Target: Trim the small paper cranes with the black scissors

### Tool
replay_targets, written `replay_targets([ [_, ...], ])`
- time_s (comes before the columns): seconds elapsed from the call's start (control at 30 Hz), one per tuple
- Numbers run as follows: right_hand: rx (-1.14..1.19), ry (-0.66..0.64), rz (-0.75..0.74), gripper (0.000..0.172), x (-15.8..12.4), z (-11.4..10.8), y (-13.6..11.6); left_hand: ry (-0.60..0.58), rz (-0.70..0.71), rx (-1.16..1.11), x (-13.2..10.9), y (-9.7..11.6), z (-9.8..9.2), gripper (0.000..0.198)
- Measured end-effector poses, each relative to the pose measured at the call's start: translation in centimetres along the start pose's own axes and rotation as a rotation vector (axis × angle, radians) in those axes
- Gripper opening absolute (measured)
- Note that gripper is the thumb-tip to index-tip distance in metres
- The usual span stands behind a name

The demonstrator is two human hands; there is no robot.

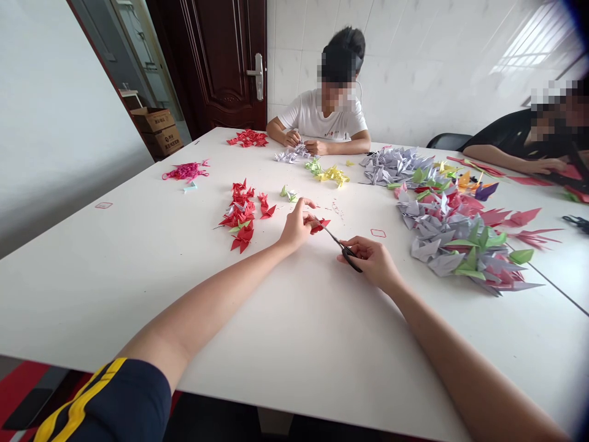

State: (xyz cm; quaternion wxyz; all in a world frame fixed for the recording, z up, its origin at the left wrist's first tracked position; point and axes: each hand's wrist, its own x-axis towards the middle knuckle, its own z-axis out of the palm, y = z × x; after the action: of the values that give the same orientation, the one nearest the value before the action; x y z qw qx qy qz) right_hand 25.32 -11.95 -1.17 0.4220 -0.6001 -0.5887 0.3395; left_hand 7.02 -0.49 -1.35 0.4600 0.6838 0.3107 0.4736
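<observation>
1. Your right hand (372, 263) hides most of the black-handled scissors (348, 253). Your fingers cover the finger loops, and the blades are too thin to show whether they stand open. Their tips reach the red folded paper piece (321, 224), but you can't make out exactly how they meet it.
2. Your left hand (297, 227) is closed on that piece, pinching it at the fingertips. Your right hand is closed around the scissors' handles.
3. Over the middle of the white table (92, 294), the scissors and the piece sit just in front of you, to the right of the red paper cranes (239, 212) and left of the large lilac-and-green paper pile (460, 239). Both heaps are too tangled to count.
4. The scissors' long axis runs diagonally, with the handles at lower right and the tips at upper left, pointing toward your left hand.
5. You have one pair of scissors and one piece in hand. Two other people are working at the table: one seated opposite (322, 116) with both hands on white paper (291, 156), and one at the right (510, 138), partly cut off by the frame.
</observation>
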Motion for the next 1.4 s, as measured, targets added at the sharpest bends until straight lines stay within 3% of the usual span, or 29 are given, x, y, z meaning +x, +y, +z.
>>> replay_targets([
  [0.6, 0.004, 0.004, -0.003, 0.058, -0.10, -0.12, -0.29, -0.023, -0.006, -0.057, 0.05, -0.11, -0.13, 0.035],
  [0.93, -0.034, 0.035, -0.008, 0.050, 0.05, -0.14, 0.20, -0.030, -0.029, -0.093, -0.01, 0.19, -0.13, 0.043],
  [1.17, -0.049, 0.095, -0.011, 0.045, -0.19, 0.38, -0.11, -0.155, -0.142, -0.148, 0.33, 0.07, -0.25, 0.049],
  [1.4, -0.038, 0.110, -0.024, 0.049, -0.18, 0.42, 0.09, -0.122, -0.159, -0.164, 0.29, 0.17, -0.29, 0.044],
])
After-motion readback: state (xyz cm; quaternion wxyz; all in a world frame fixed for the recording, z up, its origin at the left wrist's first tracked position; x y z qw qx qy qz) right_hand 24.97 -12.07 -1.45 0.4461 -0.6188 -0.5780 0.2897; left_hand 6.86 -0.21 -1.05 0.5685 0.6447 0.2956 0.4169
